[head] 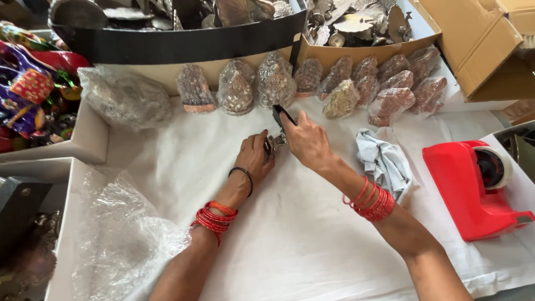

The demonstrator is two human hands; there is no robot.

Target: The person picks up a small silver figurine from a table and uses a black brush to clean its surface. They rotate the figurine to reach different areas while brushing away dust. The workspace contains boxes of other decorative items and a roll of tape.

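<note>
While both hands are meeting over the middle of the white cloth (pixel 290 234), the left hand (pixel 255 159) is curling its fingers around a small silvery metal piece (pixel 274 142), gripping it from the left. The right hand (pixel 305 142) is closing on the same piece from the other side and is also grasping a thin black tool (pixel 280 113) that is sticking up and away from the fingers. The piece is sitting between the two hands, just above the cloth; whether it is touching the cloth cannot be told.

Red bangles are circling both wrists, and a black band is lying beside the left ones. A crumpled grey rag (pixel 384 161) is lying just right of the right forearm. Further right, a red tape dispenser (pixel 471 189) is standing on the cloth, well apart from the hands.

Behind the hands, a row of plastic-wrapped figurines (pixel 312 83) is leaning against cardboard boxes (pixel 362 53) filled with dark metal parts. A larger wrapped bundle (pixel 122 97) is resting at the left end of the row. Clear bubble wrap (pixel 122 234) is spilling over the cloth's near left edge, and colourful toys (pixel 28 95) are filling a tray at far left.
</note>
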